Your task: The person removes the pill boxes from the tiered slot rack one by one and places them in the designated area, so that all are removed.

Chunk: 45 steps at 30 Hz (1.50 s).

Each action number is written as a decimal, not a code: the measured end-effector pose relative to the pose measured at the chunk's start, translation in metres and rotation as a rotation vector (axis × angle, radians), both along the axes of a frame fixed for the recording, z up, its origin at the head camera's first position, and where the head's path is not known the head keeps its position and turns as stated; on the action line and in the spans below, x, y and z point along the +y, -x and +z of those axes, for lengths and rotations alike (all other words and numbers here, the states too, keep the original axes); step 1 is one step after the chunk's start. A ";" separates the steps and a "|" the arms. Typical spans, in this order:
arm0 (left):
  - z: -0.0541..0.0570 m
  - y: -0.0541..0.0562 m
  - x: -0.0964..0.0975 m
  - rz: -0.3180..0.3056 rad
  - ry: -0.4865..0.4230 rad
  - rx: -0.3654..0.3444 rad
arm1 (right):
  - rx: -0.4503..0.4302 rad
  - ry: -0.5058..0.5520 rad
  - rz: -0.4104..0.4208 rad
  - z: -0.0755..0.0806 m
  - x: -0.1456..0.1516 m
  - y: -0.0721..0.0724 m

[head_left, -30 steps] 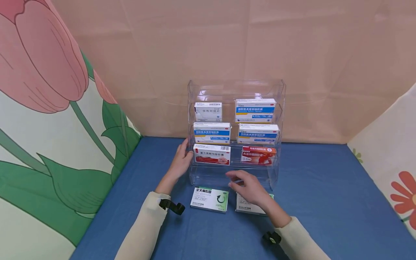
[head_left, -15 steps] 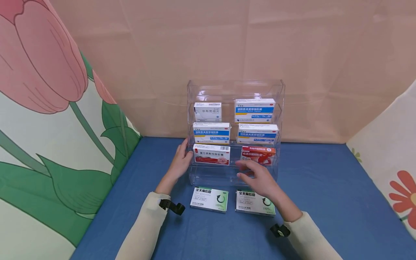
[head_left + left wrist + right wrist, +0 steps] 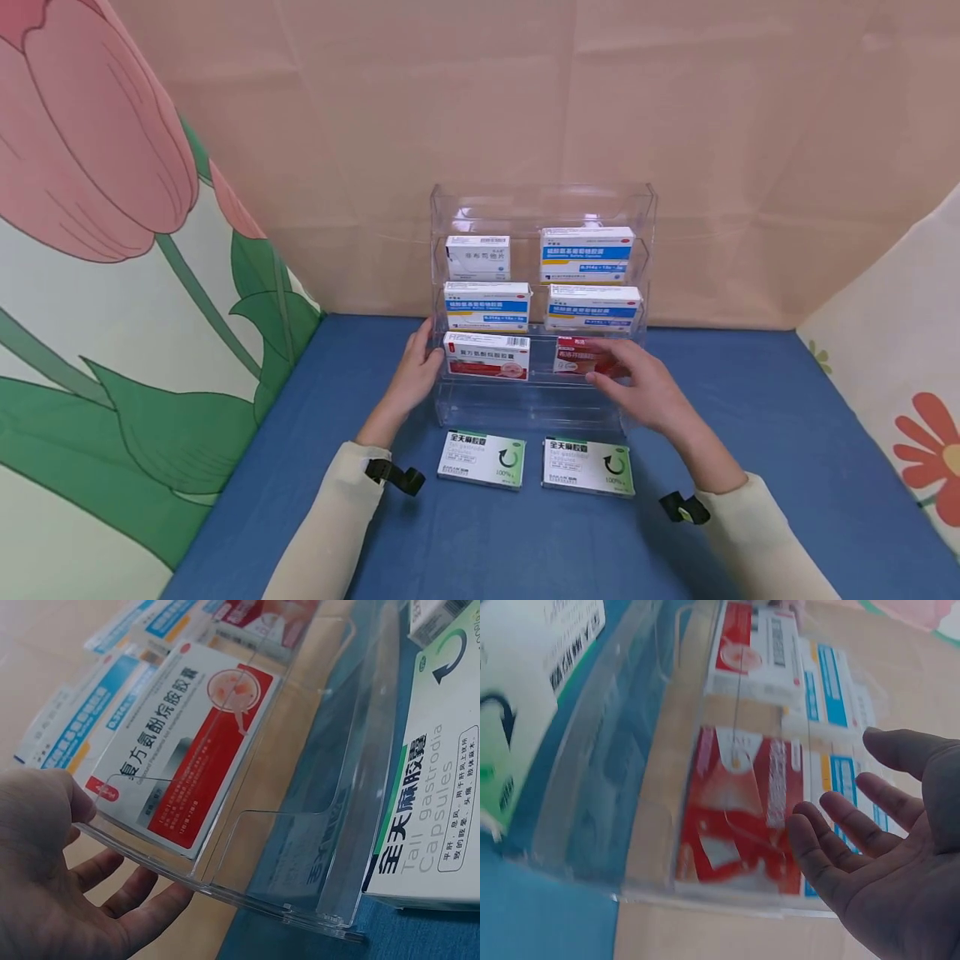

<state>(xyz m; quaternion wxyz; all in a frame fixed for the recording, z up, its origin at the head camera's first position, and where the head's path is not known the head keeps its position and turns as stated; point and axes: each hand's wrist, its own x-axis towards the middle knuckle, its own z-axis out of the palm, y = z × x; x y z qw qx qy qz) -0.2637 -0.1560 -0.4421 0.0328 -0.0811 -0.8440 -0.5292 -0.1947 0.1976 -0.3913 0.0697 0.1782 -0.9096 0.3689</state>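
Observation:
A clear plastic tiered display rack (image 3: 491, 407) stands on the blue cloth, with medicine boxes in its tiers. My left hand (image 3: 411, 372) holds the rack's left side edge; in the left wrist view the thumb lies over the edge and the fingers reach along its outer side. Beside it sits a white-and-red medicine box (image 3: 191, 742). My right hand (image 3: 654, 390) is at the right of the same tier, fingers spread and relaxed, in front of a red medicine box (image 3: 739, 802) and partly covering it in the head view. The right fingertips are right at that box.
Blue-and-white medicine boxes (image 3: 487, 306) and a smaller white box (image 3: 478, 258) fill the upper tiers. Before the rack, two white-and-green boxes lie flat: a left box (image 3: 482, 459) and a right box (image 3: 587, 467). A pink cloth backdrop (image 3: 495, 108) hangs behind.
My right hand has moved right and up, from above the right white-and-green box to the red box, uncovering the former. My left hand has stayed on the rack's edge.

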 end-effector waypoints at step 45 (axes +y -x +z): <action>0.000 -0.002 -0.002 -0.001 0.023 0.022 | 0.073 -0.184 -0.152 -0.004 0.002 0.018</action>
